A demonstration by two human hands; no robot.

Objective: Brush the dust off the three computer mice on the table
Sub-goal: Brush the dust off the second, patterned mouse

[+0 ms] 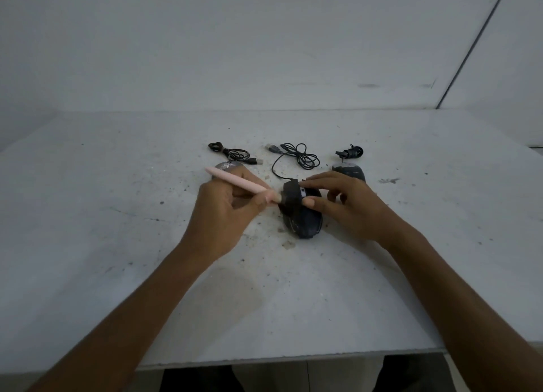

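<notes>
Head view, single frame. Counts first.

Mice: 3, all dark, in a row across the white table [117,221].
- Left mouse [228,166]: mostly hidden behind the left hand; only its far end shows.
- Middle mouse [304,219]: nearest me, centre of the table, between the two hands.
- Right mouse [351,169]: just beyond the right hand's fingers, partly covered by them.

Cables: 3, one behind each mouse. The left cable [232,154] is a loose bundle with its USB plug lying free. The middle cable [299,156] lies in open loops and runs down to the middle mouse. The right cable [350,151] is wound tight.

Brush: 1, a pink brush [238,182]. The left hand [226,212] grips its handle, fingers curled round it, and the working end is at the front left of the middle mouse. I cannot separate dark bristles from dark mouse there.

The right hand [352,203] pinches the front of the middle mouse between thumb and forefinger. Its other fingers are loosely bent.

Grit specks [283,235] lie scattered on the table round the middle mouse.
</notes>
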